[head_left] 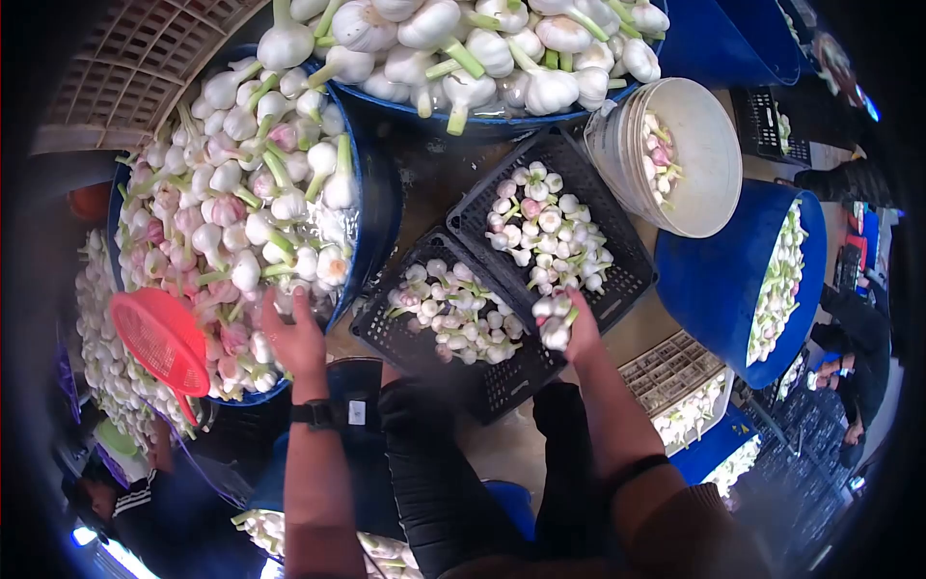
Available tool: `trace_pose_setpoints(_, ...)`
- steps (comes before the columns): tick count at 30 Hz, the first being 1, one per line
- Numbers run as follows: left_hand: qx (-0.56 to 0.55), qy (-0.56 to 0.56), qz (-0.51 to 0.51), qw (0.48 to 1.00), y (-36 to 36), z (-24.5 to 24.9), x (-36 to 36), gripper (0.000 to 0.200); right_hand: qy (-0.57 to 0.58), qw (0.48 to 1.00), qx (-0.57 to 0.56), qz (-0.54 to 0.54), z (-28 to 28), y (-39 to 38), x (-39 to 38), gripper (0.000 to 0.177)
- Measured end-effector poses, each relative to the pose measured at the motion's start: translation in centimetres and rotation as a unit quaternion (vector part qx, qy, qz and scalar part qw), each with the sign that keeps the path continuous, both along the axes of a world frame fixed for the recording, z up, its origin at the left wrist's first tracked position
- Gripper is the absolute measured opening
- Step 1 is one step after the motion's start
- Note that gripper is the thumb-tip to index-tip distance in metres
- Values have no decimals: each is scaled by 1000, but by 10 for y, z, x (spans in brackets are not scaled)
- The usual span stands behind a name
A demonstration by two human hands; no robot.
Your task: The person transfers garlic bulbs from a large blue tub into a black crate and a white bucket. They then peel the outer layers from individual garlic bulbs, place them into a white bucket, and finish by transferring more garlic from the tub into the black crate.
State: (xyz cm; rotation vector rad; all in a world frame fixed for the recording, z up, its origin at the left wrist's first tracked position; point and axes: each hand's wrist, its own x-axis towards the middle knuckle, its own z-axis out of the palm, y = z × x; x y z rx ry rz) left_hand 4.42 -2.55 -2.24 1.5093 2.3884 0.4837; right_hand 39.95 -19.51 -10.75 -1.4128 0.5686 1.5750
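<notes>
My left hand (297, 338) is at the near rim of a big blue tub (365, 193) heaped with garlic bulbs (227, 210) in water. Its fingers are apart beside the bulbs, and I see nothing held in it. My right hand (583, 330) is closed around a few garlic bulbs (554, 321) with short green stems. It hovers over the near edge of a black crate (622, 299) that holds white and pinkish bulbs. A second black crate (386, 338), partly filled with smaller bulbs, sits against it on the left.
Another blue tub (463, 118) piled with large garlic stands at the back. White nested buckets (709, 145) and a tilted blue tub (704, 280) are on the right. A red colander (159, 338) rests on the left garlic. Other people (854, 357) are at the right and lower left.
</notes>
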Motion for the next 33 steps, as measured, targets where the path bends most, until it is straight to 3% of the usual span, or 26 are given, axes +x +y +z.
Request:
trace_pose_setpoints(1,4,2,6,1000,0,0,-1,51,4,999,10,43,-32,-10,25,35)
trace_pose_setpoints(3,36,-27,-6,999,4,-5,-5,48,-240,963,-93,80,-75,-5,51,44)
trace_pose_setpoints(4,70,-29,-18,997,6,-17,-17,44,-368,898,-143,195,-96,-6,62,48)
trace_pose_setpoints(5,66,-17,-14,998,11,-12,-15,42,-483,800,-189,302,-117,-8,72,52)
trace_pose_setpoints(7,86,-54,-29,994,14,-20,-26,37,-493,786,-178,329,-119,12,83,43)
trace_pose_setpoints(9,85,-122,-14,989,14,-20,-28,33,-516,685,-79,508,-123,35,74,29)
trace_pose_setpoints(10,85,-135,4,987,13,-23,-32,30,-515,686,-2,514,-146,39,67,24)
trace_pose_setpoints(11,90,-155,3,984,13,-23,-33,30,-531,586,37,611,-156,47,57,25)
trace_pose_setpoints(13,39,-122,7,992,15,-20,-41,30,-527,486,112,688,-182,54,37,23)
trace_pose_setpoints(14,72,-85,-23,994,15,-20,-40,29,-521,487,118,691,-195,55,27,23)
trace_pose_setpoints(16,133,-43,-70,988,17,-24,-37,30,-530,400,104,741,-217,55,13,19)
trace_pose_setpoints(17,115,-36,-69,990,16,-21,-38,30,-527,400,107,742,-226,54,8,19)
trace_pose_setpoints(19,104,-12,-67,992,15,-23,-51,31,-541,305,122,774,-242,53,3,15)
trace_pose_setpoints(23,136,-103,-25,985,14,-28,-57,32,-598,269,230,720,-264,43,10,16)
trace_pose_setpoints(25,135,-114,-32,984,13,-28,-58,32,-598,292,243,705,-264,39,21,10)
trace_pose_setpoints(27,145,-119,-26,982,11,-27,-56,32,-585,459,282,606,-238,50,31,4)
trace_pose_setpoints(28,138,-87,-22,986,11,-26,-55,31,-627,508,278,521,-223,56,34,8)
trace_pose_setpoints(30,137,-60,-27,988,10,-24,-51,31,-684,537,230,436,-210,70,52,3)
trace_pose_setpoints(31,134,-35,-35,990,9,-24,-49,32,-715,501,187,451,-209,79,68,6)
trace_pose_setpoints(32,133,-35,-34,990,8,-23,-48,32,-698,526,112,472,-212,85,81,11)
trace_pose_setpoints(33,133,-41,-33,990,7,-23,-47,32,-699,526,112,472,-218,90,93,11)
